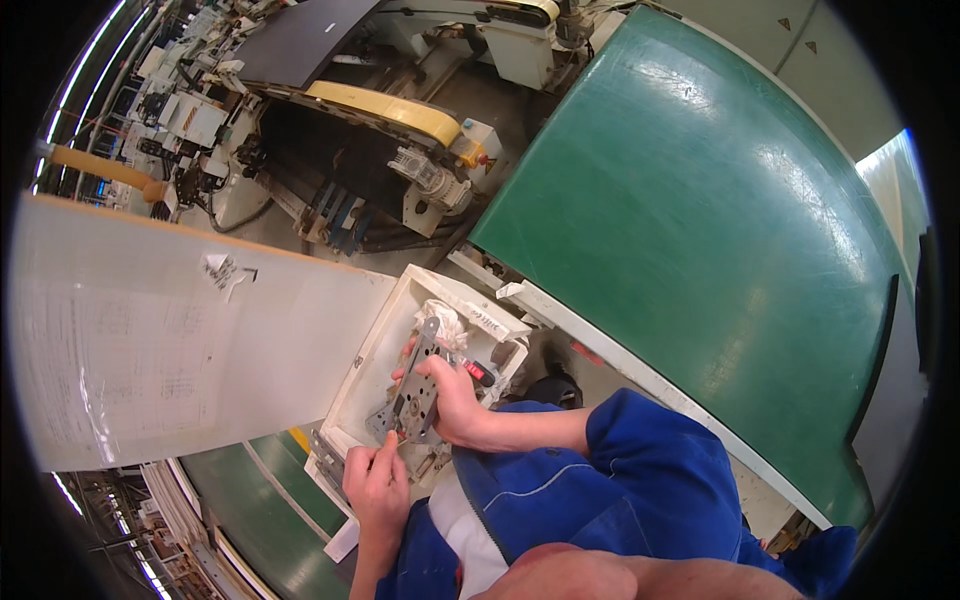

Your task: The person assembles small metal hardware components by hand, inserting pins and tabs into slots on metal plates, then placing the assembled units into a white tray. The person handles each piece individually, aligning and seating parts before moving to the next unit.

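Observation:
My right hand (455, 402) is closed around a grey metal plate with round holes (417, 392), holding it tilted over an open white wooden drawer (368, 372). Its thumb lies across the plate's face, and some fingers show past the far edge. At the plate's lower end is my left hand (377, 490), fingers curled and index fingertip against or very near the metal. Whatever those fingers pinch, if anything, is too small to make out. Beside my right hand lies a red and black tool handle (479, 372). A crumpled white cloth (441, 318) sits at the drawer's far end.
Left of the drawer stretches a white panel (190, 340) with faint writing. A large green conveyor belt (710, 220) fills the right side, edged by a white rail (640, 375). Machinery with a motor (432, 177) and a yellow guard (390, 110) stands ahead. Another green surface (265, 510) lies lower left.

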`<state>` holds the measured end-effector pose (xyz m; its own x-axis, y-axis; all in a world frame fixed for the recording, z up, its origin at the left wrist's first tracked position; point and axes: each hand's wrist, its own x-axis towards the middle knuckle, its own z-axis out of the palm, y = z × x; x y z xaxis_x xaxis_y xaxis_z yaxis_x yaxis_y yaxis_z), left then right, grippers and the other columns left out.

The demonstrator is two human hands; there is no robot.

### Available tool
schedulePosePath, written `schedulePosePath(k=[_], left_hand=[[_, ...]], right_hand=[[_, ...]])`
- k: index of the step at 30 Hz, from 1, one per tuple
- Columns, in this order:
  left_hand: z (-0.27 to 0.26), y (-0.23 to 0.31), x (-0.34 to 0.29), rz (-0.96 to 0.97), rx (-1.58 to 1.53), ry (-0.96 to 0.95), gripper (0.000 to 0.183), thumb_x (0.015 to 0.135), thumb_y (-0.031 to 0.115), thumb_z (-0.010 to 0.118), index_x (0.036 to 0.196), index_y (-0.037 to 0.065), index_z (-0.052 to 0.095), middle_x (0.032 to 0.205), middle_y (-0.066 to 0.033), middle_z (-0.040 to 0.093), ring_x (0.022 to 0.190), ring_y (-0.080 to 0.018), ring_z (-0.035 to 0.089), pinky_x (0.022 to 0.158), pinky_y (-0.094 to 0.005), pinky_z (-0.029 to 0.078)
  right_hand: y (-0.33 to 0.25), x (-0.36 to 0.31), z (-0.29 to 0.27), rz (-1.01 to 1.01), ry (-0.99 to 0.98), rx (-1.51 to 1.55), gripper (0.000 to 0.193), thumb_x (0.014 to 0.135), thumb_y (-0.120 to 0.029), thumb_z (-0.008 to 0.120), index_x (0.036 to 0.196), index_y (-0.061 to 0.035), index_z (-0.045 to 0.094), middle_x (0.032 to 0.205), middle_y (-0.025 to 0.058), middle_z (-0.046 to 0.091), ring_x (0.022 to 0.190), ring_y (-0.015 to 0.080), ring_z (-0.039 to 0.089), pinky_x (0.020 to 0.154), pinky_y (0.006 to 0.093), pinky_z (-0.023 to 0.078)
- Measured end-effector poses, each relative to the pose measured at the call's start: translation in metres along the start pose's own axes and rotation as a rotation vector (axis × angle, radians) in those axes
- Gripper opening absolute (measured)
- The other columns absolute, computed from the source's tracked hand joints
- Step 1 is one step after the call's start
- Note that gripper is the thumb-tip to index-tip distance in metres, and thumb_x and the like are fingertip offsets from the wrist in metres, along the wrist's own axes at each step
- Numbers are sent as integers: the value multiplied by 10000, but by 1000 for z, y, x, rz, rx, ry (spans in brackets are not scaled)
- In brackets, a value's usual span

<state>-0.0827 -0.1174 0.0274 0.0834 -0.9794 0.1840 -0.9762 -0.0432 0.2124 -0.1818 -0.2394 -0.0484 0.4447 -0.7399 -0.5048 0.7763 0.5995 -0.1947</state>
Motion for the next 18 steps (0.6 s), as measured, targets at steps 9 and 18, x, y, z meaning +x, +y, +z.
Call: schedulePosePath(k=[9, 18], left_hand=[[14, 12, 17, -161, -29, -21, 321, 791, -68, 724, 1099, 12, 763, 738, -86, 522, 621, -230, 541, 557, -345, 442], [-4, 21, 35, -420, -309, 63, 278, 816, -43, 757, 1078, 46, 781, 734, -45, 573, 609, -92, 525, 546, -243, 401]], right_hand=[[-5, 11, 0, -77, 17, -12, 325, 916, -85, 514, 1241, -66, 512, 1119, 77, 555, 1012, 203, 622, 912, 339, 476], [-33, 6, -7, 98, -221, 104, 476, 911, -201, 474, 1360, -45, 494, 1260, 115, 563, 1094, 275, 639, 948, 429, 512]])
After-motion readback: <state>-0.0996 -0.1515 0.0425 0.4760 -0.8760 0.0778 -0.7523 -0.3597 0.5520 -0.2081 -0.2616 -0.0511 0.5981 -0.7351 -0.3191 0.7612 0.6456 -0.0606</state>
